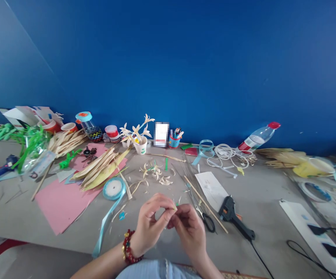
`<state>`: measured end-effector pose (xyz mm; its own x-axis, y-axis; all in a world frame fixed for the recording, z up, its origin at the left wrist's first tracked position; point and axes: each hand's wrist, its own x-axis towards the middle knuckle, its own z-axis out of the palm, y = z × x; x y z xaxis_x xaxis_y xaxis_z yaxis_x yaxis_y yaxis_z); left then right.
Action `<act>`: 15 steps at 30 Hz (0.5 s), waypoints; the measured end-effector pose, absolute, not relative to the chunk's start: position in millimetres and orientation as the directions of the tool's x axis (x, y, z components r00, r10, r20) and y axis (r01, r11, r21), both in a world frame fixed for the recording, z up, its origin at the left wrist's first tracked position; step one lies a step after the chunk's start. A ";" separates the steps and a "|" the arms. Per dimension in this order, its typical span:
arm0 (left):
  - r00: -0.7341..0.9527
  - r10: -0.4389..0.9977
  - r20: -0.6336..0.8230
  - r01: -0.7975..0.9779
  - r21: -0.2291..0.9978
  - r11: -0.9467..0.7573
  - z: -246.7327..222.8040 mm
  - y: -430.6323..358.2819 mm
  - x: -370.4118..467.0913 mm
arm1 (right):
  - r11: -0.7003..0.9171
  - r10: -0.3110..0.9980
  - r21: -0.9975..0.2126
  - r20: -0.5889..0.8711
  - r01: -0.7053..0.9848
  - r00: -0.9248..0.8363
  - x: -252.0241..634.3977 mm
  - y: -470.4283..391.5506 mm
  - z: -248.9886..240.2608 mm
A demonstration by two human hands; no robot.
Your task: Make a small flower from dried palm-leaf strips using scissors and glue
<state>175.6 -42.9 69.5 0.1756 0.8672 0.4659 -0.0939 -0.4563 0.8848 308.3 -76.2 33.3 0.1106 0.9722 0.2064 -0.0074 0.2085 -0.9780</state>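
Observation:
My left hand [155,217], with a beaded bracelet [129,247] at the wrist, is closed in a pinch near the table's front edge. Its fingertips meet those of my right hand [189,228], which is closed too. A speck of green and something pale show at the fingertips; what they hold is too small to name. Just beyond lie pale curled husk petals [165,180] and a green strip [166,164]. Scissors [205,219] and a thin wooden stick [205,204] rest right of my right hand. A blue ribbon roll [114,188] lies left of my left hand.
A black glue gun [234,217] and a white power strip [310,232] with cables are at right. Dried husks [99,170] lie over pink paper [61,203] at left. Behind stand a cup [140,147] of husk flowers, a pen holder [174,142] and a tilted bottle [258,137].

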 end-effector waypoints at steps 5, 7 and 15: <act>0.220 0.938 0.269 -0.139 0.960 -0.243 69.6 -41.7 170.7 | 0.320 0.946 -0.922 0.322 0.219 -0.028 323.2 -74.2 42.9; 0.287 0.951 0.115 -0.202 0.978 -0.057 70.9 -39.6 167.4 | 0.387 0.922 -0.868 0.365 0.311 -0.130 335.7 -69.8 53.9; 0.570 0.803 -0.173 -0.365 0.822 0.437 76.5 -35.1 162.9 | 0.214 0.949 -0.977 0.208 -0.002 -0.236 354.1 -49.3 80.2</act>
<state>162.9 -35.1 76.5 0.5704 0.8029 -0.1731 -0.3649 0.4365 0.8224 354.1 -49.3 80.2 -0.2361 0.9492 0.2082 -0.0017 0.2138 -0.9769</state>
